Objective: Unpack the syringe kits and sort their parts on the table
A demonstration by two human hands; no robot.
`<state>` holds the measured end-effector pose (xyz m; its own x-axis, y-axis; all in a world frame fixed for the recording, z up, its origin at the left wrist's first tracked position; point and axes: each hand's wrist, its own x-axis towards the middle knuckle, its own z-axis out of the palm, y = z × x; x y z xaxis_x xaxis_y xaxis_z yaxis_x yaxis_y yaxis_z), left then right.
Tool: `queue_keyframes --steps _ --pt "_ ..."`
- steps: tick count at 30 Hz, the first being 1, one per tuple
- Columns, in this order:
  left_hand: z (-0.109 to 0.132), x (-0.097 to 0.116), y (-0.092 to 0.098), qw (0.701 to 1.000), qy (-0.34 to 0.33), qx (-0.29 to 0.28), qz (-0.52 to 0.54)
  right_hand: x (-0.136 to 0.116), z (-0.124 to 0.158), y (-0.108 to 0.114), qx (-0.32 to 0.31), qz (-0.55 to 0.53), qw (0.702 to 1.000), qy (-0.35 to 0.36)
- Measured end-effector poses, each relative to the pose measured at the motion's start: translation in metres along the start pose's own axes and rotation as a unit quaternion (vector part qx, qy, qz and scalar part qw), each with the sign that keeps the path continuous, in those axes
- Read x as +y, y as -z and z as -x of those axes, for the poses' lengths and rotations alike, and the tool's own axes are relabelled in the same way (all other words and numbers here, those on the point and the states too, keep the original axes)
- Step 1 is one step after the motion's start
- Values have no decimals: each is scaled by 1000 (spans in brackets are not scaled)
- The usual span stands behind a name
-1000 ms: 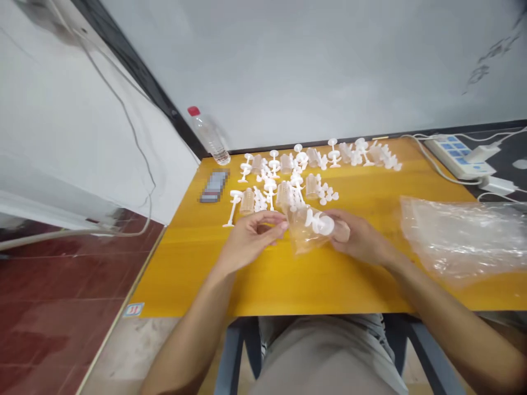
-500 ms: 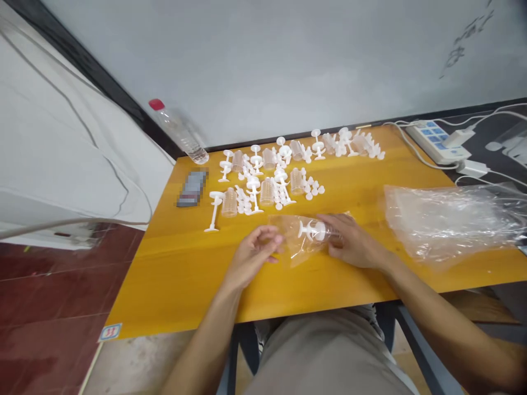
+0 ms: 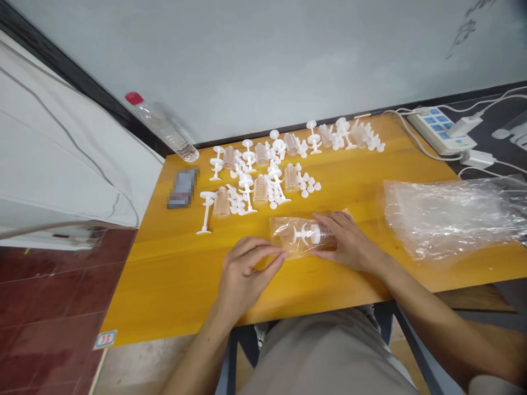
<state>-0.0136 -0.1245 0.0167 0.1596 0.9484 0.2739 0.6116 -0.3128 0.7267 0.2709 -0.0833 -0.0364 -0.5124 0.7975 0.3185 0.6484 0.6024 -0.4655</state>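
A clear plastic bag (image 3: 284,237) lies on the table in front of me, holding a white plunger (image 3: 302,234) and a clear ribbed barrel (image 3: 326,235). My right hand (image 3: 349,241) is closed over the bag's right end, around the barrel inside. At the bag's left edge, my left hand (image 3: 249,269) pinches the film between thumb and fingertips. Beyond my hands stand two rows of similar parts: white plungers (image 3: 206,214), clear barrels (image 3: 221,203) and clusters of small white nozzle-like pieces (image 3: 308,185).
A stack of clear bags (image 3: 448,219) lies at the right of the table (image 3: 164,285). Behind it sits a power strip (image 3: 442,131) with plugs and white cables. At the back left, a red-capped bottle (image 3: 168,134) leans against the whiteboard (image 3: 263,60), near a blurred dark phone-like object (image 3: 182,188).
My left hand has closed from loosely spread fingers into a pinch at the bag's left edge. The right hand stays on the bag. The view has shifted slightly.
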Motion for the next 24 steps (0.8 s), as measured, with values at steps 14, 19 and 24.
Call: queue_keyframes --steps 14,19,24 --pt "-21 -23 -37 953 183 -160 182 -5 -2 -8 12 -4 1000 26" --pt "-19 -24 -27 943 200 -130 231 -2 0 -12 4 50 999 -17" --pt "-6 -31 14 948 242 14 207 4 4 -14 24 41 998 -41"
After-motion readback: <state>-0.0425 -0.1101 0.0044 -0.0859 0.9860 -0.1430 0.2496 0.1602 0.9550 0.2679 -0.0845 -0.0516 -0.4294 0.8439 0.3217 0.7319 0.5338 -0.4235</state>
